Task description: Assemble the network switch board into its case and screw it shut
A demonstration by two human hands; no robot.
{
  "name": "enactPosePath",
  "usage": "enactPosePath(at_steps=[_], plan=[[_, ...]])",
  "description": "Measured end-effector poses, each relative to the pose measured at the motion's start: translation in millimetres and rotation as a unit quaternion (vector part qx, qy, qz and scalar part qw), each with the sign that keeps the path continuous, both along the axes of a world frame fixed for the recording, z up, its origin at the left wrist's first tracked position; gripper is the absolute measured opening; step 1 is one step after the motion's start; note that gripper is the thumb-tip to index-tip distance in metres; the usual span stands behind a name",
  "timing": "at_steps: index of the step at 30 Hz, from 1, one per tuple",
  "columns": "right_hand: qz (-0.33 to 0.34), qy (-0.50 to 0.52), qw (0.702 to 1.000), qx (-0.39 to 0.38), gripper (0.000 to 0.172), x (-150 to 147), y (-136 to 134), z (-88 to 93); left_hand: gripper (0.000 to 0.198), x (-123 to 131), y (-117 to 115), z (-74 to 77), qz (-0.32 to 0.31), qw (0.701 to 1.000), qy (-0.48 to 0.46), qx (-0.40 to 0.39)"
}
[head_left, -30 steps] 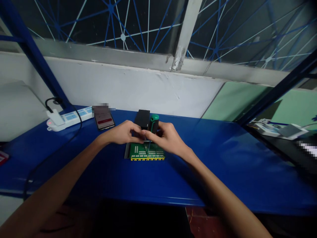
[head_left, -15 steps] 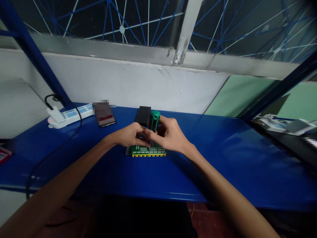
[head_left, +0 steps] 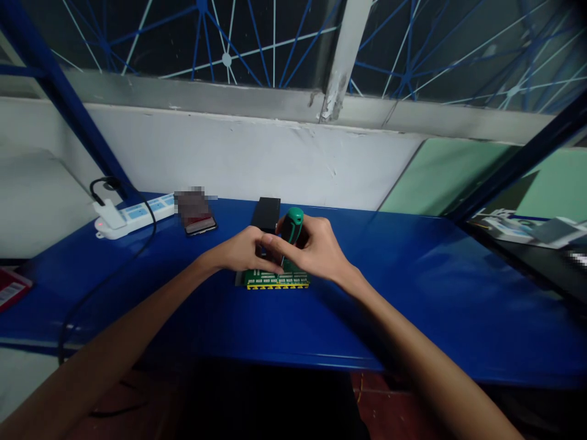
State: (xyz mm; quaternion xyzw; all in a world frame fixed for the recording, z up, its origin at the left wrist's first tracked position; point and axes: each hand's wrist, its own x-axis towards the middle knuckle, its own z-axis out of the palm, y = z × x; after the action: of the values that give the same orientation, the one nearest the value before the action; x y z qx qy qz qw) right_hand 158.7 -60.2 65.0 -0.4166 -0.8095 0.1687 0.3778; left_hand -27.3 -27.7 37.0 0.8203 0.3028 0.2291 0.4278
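My right hand (head_left: 318, 247) is closed around a screwdriver (head_left: 293, 223) with a green and black handle. The handle leans to the right and its shaft points down at a green circuit board (head_left: 287, 276) with a yellow strip along its near edge. Close against the shaft, my left hand (head_left: 243, 249) is closed in a pinch over the board's far left part. What sits between its fingertips, if anything, is hidden. Both hands cover much of the board, and the screwdriver's tip is hard to make out.
Behind the hands lies a black box (head_left: 266, 212) on the blue table (head_left: 403, 293). A phone (head_left: 198, 217) and a white power strip (head_left: 137, 214) with a black cable (head_left: 110, 266) are at the left. A red item (head_left: 13, 287) sits at the far left edge.
The screwdriver's handle has tipped to the right, together with my right hand's fingers. My left hand stays at almost the same spot on the board. The camera view has shifted slightly.
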Motion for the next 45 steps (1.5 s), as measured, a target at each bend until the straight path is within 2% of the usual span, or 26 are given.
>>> enactPosePath(at_steps=[8, 14, 22, 30, 33, 35, 38, 45], plan=[[0.016, 0.017, 1.0, -0.014, 0.027, 0.6, 1.3, -1.1, 0.015, -2.3, -0.8, 2.1, -0.005, 1.0, -0.007, -0.012], [0.024, 0.034, 0.999, -0.016, 0.036, -1.9, 0.4, -0.6, 0.013, -4.1, 6.0, -4.8, 0.0, 0.999, -0.032, -0.012], [0.022, 0.029, 0.999, -0.02, 0.028, 0.2, 0.1, -0.3, 0.021, 1.6, 2.1, -3.9, 0.036, 0.999, -0.018, -0.007], [0.026, 0.036, 0.998, -0.04, 0.027, 1.4, 3.8, -1.9, 0.02, -4.5, 2.8, 3.3, -0.019, 1.0, -0.005, 0.022], [0.022, 0.041, 0.998, -0.053, 0.027, 2.2, 4.4, -1.5, 0.026, -12.5, 7.0, 9.9, -0.017, 0.997, 0.028, 0.066], [0.019, 0.043, 0.997, -0.055, 0.028, 2.8, 5.1, -1.9, 0.032, -19.0, 10.7, 14.6, 0.001, 0.991, 0.082, 0.107], [0.022, 0.045, 0.997, -0.053, 0.028, 3.3, 6.4, -3.4, 0.036, -27.4, 15.6, 17.8, 0.003, 0.982, 0.141, 0.128], [0.041, 0.067, 0.996, -0.037, 0.025, 2.4, 7.3, -3.6, 0.025, -33.8, 26.4, 3.2, 0.019, 0.971, 0.194, 0.137]])
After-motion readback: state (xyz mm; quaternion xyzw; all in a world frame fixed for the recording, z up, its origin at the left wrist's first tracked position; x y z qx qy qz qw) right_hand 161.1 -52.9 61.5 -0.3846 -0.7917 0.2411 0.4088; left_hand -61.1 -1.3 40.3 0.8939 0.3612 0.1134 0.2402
